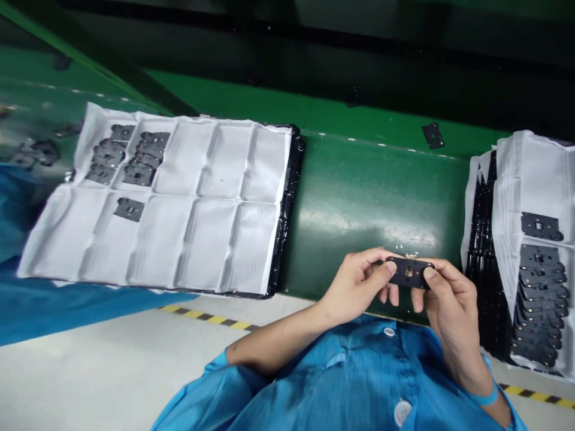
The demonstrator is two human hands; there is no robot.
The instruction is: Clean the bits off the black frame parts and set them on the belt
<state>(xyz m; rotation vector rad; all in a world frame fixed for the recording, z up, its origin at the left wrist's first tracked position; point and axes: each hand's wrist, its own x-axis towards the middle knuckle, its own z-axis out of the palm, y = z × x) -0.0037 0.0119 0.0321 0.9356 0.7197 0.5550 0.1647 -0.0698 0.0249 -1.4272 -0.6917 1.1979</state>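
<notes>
A small black rectangular plate (417,274) with a square hole in its middle is held level in front of my chest. My left hand (366,278) pinches its left end between thumb and fingers. At the other end, my right hand (449,293) grips it the same way, thumb on top. Just beyond the plate, a few tiny gold-coloured pieces (411,256) lie on the green tabletop (381,197). Their exact shape is too small to make out.
To the left, a white cloth-lined tray (215,239) with compartments holds several black plates (146,157). On the right, a stack of black trays (483,239) carries more overlapping plates (539,305). One loose plate (432,136) lies at the back. Blue fabric (67,311) shows at far left.
</notes>
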